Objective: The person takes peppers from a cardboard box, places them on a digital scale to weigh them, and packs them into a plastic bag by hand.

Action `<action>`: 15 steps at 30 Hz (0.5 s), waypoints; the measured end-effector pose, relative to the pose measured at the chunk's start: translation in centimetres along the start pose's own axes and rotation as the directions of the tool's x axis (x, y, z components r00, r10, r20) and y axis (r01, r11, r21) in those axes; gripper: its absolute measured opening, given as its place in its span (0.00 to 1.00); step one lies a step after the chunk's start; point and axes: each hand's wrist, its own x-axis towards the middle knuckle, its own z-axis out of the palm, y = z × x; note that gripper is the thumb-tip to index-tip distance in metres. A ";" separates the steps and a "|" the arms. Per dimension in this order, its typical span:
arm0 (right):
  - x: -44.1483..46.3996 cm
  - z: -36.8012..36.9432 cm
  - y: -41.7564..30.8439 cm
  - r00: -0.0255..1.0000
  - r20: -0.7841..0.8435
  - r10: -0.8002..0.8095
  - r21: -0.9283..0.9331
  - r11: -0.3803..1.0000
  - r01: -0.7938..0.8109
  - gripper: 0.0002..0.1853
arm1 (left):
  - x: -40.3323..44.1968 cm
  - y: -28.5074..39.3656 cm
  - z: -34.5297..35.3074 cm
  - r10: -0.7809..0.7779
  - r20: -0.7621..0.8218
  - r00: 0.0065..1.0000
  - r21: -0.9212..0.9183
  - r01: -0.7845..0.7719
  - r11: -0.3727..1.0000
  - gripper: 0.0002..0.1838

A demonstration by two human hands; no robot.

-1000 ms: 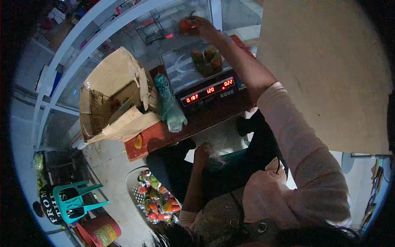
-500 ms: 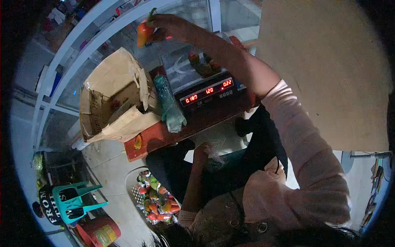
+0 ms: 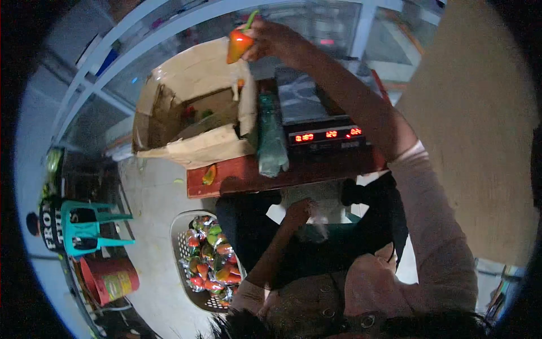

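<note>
Okay, from far left we had a teal plastic chair [image 3: 87, 247] and a red bucket [image 3: 107, 279] near it. Next, the open cardboard box [image 3: 197, 148] sat on the red surface [image 3: 195, 183], a few red and green bits low inside. Below it on the floor: white basket [image 3: 179, 254], loaded with film-wrapped peppers [image 3: 206, 251]. One loose pepper [image 3: 209, 174] lay at the surface's left end. Above the box's far right corner we saw the red-orange pepper [image 3: 239, 46], stem up, pinched in the fingers of our right hand [image 3: 263, 40]. Green plastic bag [image 3: 272, 141] lay between box and scale. Our left hand [image 3: 299, 212], down over the lap, gripped clear plastic [image 3: 318, 227]. Scale [image 3: 324, 135] was lit, digits too smeared to read reliably; our right forearm covered part of its pan.
</note>
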 end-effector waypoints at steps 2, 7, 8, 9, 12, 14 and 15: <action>1.2 0.1 1.2 0.998 0.040 0.042 0.008 0.999 -0.042 0.28 | 1.3 0.7 -0.3 0.287 -0.066 0.956 0.314 -0.253 0.915 0.12; 4.3 3.2 3.4 0.975 0.078 0.206 -0.249 0.951 -0.181 0.26 | 4.7 5.7 -2.7 0.449 0.223 0.865 0.191 -0.491 0.850 0.12; 5.0 3.9 4.0 0.973 0.089 0.211 -0.302 0.937 -0.176 0.25 | 4.8 7.3 -3.6 0.412 0.249 0.876 0.152 -0.456 0.877 0.11; 5.8 4.6 4.6 0.971 0.096 0.217 -0.355 0.919 -0.170 0.24 | 4.4 9.6 -4.9 0.376 0.280 0.883 0.113 -0.420 0.901 0.11; 9.2 4.8 9.0 0.982 0.131 0.139 -0.565 0.824 -0.041 0.21 | 7.2 7.4 -3.8 0.406 0.337 0.849 -0.035 -0.419 0.907 0.10; 11.4 4.3 12.3 0.979 0.200 -0.043 -0.697 0.696 0.173 0.20 | 8.1 6.4 -3.9 0.394 0.347 0.851 -0.022 -0.412 0.911 0.10; 12.0 4.7 12.7 0.988 0.125 0.086 -0.615 0.789 0.009 0.20 | 7.5 7.6 -4.7 0.345 0.344 0.874 0.043 -0.381 0.923 0.10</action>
